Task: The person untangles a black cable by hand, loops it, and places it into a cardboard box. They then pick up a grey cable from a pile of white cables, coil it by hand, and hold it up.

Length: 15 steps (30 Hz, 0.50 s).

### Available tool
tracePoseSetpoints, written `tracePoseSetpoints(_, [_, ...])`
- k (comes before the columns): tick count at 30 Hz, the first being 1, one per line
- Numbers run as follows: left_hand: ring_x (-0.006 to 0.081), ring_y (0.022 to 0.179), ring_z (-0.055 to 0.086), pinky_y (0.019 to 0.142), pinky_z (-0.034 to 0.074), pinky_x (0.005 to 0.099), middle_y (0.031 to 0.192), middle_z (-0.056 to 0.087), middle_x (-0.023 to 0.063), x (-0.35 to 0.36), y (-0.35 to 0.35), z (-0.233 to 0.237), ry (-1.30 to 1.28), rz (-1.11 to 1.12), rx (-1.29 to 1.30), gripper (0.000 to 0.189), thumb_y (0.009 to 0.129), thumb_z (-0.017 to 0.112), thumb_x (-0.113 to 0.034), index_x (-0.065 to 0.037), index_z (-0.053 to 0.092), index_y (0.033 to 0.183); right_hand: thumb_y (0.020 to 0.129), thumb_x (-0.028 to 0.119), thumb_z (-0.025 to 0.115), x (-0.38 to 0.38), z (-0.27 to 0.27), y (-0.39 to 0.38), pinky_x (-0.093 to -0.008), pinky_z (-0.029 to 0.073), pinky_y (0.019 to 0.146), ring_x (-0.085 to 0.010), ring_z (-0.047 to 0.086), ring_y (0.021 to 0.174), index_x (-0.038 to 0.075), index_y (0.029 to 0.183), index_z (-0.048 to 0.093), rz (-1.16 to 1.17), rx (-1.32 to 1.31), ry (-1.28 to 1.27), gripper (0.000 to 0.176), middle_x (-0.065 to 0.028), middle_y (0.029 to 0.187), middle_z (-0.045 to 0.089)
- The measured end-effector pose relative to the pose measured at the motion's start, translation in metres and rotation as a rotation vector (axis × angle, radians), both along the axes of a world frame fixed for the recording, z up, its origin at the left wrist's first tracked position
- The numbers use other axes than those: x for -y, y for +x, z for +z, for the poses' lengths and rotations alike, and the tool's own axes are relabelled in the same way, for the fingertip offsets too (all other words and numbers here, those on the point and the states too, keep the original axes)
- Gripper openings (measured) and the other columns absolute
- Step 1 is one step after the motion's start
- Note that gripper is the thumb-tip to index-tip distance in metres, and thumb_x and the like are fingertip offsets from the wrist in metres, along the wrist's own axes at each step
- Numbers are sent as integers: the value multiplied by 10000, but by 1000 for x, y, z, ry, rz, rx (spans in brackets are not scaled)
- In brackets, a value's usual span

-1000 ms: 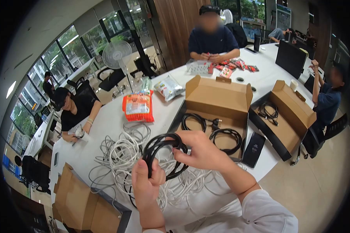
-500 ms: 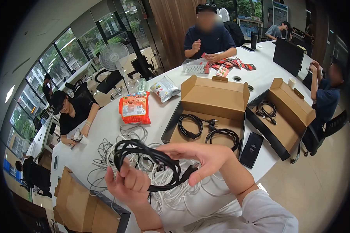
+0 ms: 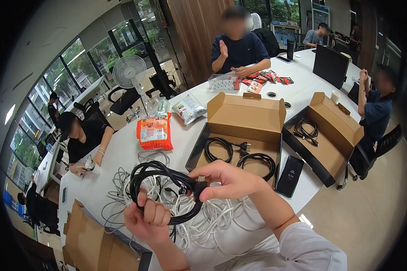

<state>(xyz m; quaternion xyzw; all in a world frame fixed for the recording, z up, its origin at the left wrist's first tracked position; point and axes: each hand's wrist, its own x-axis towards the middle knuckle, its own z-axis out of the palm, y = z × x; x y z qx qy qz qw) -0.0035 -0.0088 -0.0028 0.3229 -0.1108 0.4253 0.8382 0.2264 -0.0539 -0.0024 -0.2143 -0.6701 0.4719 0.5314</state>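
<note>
A loop of black power cable is held up between my two hands. My left hand has its fingers curled round the loop's left side. My right hand grips the cable's black plug end between thumb and fingers. Beneath them lies a tangle of white and grey cables on the table. Just beyond, an open cardboard box contains two coiled black cables, one with its plug showing.
Right of that box lie a phone and a second open box with a black cable coil. Another open box stands at lower left. An orange bag and a white bag sit farther back. People sit around the white table.
My right hand has turned the plug end upward and brought it against the loop. The loop looks rounder now. The view has shifted slightly.
</note>
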Motion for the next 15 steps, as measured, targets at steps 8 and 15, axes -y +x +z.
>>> tracePoseSetpoints(8, [137,511,341,505,336,298,578,353,15,6,2,3,-10,131,-99,127,931,392,-196,-72,370,911,921,186,568,-2,-1,-1,-263,452,630,-81,538,690,-43,1182,530,-183,139,50,350,-65,800,646])
tracePoseSetpoints(15, [137,621,406,620,341,277,675,453,66,7,13,4,244,726,-407,249,813,502,-215,-15,461,955,899,212,603,11,14,1,-285,466,667,-134,587,736,-47,1177,539,-166,241,63,385,-105,851,657])
